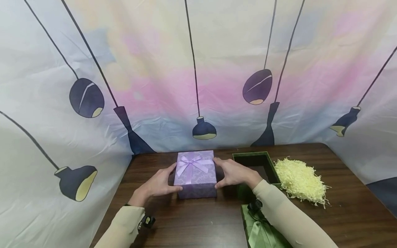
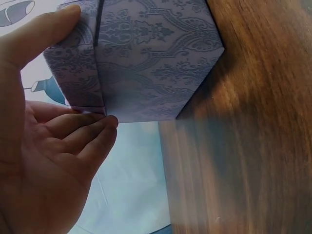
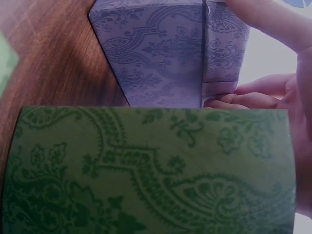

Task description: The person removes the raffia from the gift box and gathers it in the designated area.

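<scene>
A lilac gift box (image 1: 193, 190) with a damask pattern stands at the table's back edge. Its lid (image 1: 204, 174) is on, tied with a pale purple ribbon bow (image 1: 192, 163). My left hand (image 1: 156, 182) grips the lid's left side, thumb at the front corner and fingers toward the back. On the opposite side, my right hand (image 1: 234, 172) holds the lid the same way. In the left wrist view, the fingertips (image 2: 109, 122) curl at the lid's lower edge. A green box wall (image 3: 156, 170) hides part of the lilac box in the right wrist view.
An uncovered green box (image 1: 273, 168) stands right of the lilac one, beneath my right wrist. Yellow shredded paper (image 1: 301, 181) is heaped beside it. Nearer, a green lid with a bow (image 1: 258, 230) lies partly under my right forearm. A printed curtain (image 1: 167, 103) hangs behind the table.
</scene>
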Available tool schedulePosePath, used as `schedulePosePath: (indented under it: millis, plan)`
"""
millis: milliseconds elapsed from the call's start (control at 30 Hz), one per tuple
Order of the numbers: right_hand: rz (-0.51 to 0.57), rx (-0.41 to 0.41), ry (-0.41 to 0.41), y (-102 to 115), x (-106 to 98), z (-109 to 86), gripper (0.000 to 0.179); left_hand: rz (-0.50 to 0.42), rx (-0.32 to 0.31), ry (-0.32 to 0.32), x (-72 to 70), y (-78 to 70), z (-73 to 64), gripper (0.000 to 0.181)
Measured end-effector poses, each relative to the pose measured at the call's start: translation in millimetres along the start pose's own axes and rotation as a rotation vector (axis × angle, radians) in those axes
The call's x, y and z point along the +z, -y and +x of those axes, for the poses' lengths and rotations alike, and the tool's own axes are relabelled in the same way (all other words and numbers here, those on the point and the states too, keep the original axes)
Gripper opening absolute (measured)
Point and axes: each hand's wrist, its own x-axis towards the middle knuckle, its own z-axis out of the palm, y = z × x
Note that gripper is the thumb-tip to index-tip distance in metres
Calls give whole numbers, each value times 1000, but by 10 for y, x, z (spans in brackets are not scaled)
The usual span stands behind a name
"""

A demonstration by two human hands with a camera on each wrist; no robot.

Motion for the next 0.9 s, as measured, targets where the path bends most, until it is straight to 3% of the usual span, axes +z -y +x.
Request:
schedulePosePath:
  millis: [900]
  plan:
    - [39, -21, -65, 121, -266, -154, 107, 15, 64, -107, -190, -231, -125, 103]
